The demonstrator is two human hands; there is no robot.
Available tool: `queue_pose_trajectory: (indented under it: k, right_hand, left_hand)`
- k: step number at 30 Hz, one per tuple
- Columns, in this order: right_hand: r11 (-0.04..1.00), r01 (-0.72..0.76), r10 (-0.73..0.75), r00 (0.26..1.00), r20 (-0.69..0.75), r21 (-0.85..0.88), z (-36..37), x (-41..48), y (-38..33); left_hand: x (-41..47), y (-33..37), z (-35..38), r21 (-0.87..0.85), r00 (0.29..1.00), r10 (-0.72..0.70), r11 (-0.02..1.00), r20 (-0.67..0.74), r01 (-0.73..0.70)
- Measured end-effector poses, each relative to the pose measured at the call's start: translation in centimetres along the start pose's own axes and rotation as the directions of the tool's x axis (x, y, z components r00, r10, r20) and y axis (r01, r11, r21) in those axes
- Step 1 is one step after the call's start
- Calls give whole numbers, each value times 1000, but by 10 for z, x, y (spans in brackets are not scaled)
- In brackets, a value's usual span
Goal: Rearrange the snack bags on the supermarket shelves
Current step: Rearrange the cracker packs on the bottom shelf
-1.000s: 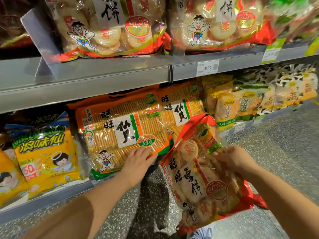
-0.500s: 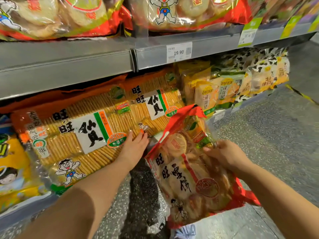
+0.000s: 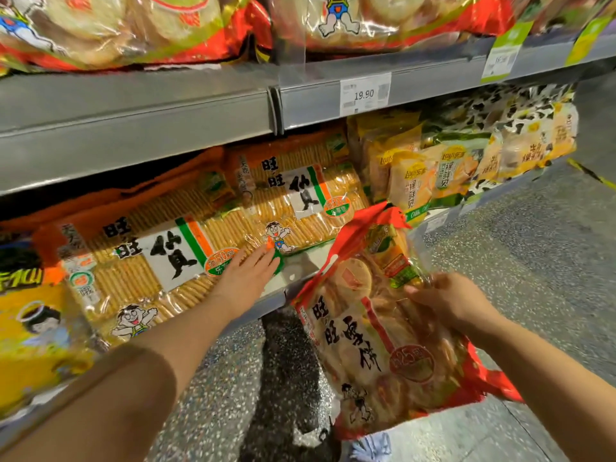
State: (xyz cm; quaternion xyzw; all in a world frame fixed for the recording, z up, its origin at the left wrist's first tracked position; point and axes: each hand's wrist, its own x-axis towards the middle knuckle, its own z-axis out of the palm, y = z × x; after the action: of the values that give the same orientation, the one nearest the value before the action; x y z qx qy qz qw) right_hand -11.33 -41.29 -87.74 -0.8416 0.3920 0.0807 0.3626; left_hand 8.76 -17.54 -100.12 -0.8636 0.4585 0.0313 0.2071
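While the right hand (image 3: 446,301) keeps pinching the red rice-cracker bag (image 3: 366,345) out in front of the shelf (image 3: 300,271), the left hand (image 3: 246,278) lies flat, fingers straight, on the orange cracker bag (image 3: 150,258). It's nudged that bag left, so the bare gap looks ready for the red one, I guess.

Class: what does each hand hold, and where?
Right hand grips the red bag by its right edge; left hand holds nothing, flat on an orange bag.

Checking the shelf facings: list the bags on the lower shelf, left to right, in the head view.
Yellow cartoon bag → first orange cracker bag → second orange cracker bag → pale yellow bags → cow-patterned bags.
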Motion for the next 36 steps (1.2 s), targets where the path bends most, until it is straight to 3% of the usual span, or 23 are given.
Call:
queue_pose_trajectory:
  k: [12,22,29,36]
  right_hand:
    - [1000,12,-13,998,-53,-21,-1,1,-5]
    - [998,41,-41,999,-13,40,-9,-36,-18]
    - [961,93,-96,995,-3,259,-16,-76,-30]
    - [900,148,-187,981,57,409,-40,-123,-36]
  left_hand:
    - [-67,-19,25,-28,996,-64,997,59,65]
    - [-108,-16,-18,-50,997,-76,996,17,77]
    - [-158,-1,-58,-77,993,-110,991,-32,108]
    - [-210,12,-77,21,997,-73,997,0,73]
